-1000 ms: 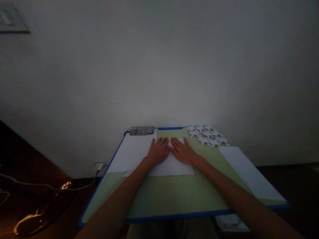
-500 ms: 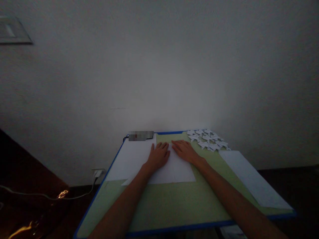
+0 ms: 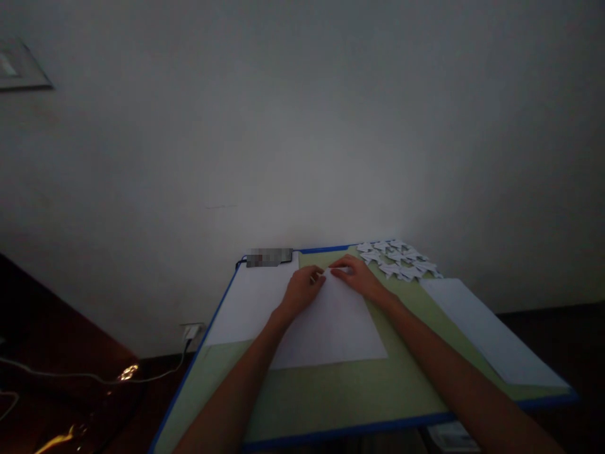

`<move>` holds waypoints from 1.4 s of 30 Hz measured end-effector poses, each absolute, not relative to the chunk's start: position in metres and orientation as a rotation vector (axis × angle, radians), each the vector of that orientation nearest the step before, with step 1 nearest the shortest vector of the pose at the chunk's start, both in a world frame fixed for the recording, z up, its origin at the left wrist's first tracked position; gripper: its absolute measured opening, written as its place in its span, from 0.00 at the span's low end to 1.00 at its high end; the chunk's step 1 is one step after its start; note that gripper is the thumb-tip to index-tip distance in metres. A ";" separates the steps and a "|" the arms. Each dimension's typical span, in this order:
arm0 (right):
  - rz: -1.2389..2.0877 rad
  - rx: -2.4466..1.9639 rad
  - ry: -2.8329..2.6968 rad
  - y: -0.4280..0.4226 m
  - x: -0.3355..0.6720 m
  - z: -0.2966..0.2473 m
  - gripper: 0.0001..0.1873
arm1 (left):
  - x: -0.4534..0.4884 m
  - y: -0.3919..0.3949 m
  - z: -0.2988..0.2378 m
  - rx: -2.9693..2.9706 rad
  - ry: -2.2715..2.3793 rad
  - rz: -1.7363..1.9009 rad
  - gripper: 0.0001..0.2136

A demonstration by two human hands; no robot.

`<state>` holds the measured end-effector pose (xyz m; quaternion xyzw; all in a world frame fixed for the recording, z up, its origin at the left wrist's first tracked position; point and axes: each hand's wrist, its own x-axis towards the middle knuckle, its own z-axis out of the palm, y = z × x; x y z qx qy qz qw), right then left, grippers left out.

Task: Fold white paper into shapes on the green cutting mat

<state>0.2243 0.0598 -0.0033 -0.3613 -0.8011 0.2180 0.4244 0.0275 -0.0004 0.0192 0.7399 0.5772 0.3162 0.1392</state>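
A white sheet of paper (image 3: 333, 331) lies on the green table (image 3: 331, 397), its far end folded to a point. My left hand (image 3: 302, 290) and my right hand (image 3: 357, 275) meet at that far tip, fingers curled and pinching the paper's edge. Both forearms reach in from the near edge of the table.
A second white sheet (image 3: 246, 299) lies at the left, and a long white sheet (image 3: 486, 331) at the right. Several small folded paper shapes (image 3: 399, 258) are spread at the far right corner. A dark flat device (image 3: 269, 256) sits at the far edge. A plug and cable (image 3: 191, 331) hang at the wall, left.
Both hands were lying flat on the paper; now their fingers have curled into a pinch at its far tip. More of the sheet shows toward me.
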 end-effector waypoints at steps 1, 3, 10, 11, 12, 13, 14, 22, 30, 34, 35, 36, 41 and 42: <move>0.542 -0.874 -2.000 0.058 0.224 0.000 0.07 | 0.026 0.001 0.022 2.109 1.617 0.950 0.10; 0.518 -0.840 -2.005 0.053 0.223 0.005 0.07 | 0.023 0.002 0.026 2.070 1.532 1.017 0.08; 0.391 -0.821 -2.081 0.040 0.220 0.014 0.09 | 0.017 0.002 0.023 2.005 1.410 1.161 0.07; 0.373 -0.821 -2.090 0.039 0.219 0.015 0.09 | 0.017 0.002 0.022 2.004 1.401 1.181 0.07; 0.355 -0.821 -2.097 0.038 0.218 0.016 0.08 | 0.017 0.002 0.022 2.006 1.396 1.198 0.07; 0.337 -0.825 -2.103 0.037 0.218 0.016 0.08 | 0.018 0.001 0.022 2.009 1.398 1.212 0.06; 0.319 -0.835 -2.110 0.036 0.217 0.017 0.08 | 0.019 0.001 0.022 2.015 1.404 1.219 0.06; 0.163 -0.951 -2.159 0.031 0.215 0.019 0.08 | 0.022 -0.003 0.022 2.030 1.398 1.214 0.07; 0.088 -0.939 -2.193 0.025 0.213 0.023 0.06 | 0.023 -0.004 0.023 2.064 1.415 1.217 0.05; 0.084 -0.943 -2.183 0.022 0.213 0.026 0.07 | 0.025 -0.007 0.026 2.104 1.405 1.233 0.04; 0.095 -0.944 -2.178 0.022 0.212 0.026 0.08 | 0.026 -0.008 0.027 2.121 1.399 1.239 0.04; 0.106 -0.947 -2.171 0.023 0.212 0.026 0.08 | 0.026 -0.008 0.027 2.135 1.394 1.244 0.04; 0.169 -0.973 -2.155 0.027 0.212 0.022 0.07 | 0.028 -0.009 0.025 2.155 1.389 1.251 0.05; 0.175 -0.979 -2.154 0.028 0.211 0.021 0.07 | 0.028 -0.009 0.024 2.157 1.392 1.247 0.05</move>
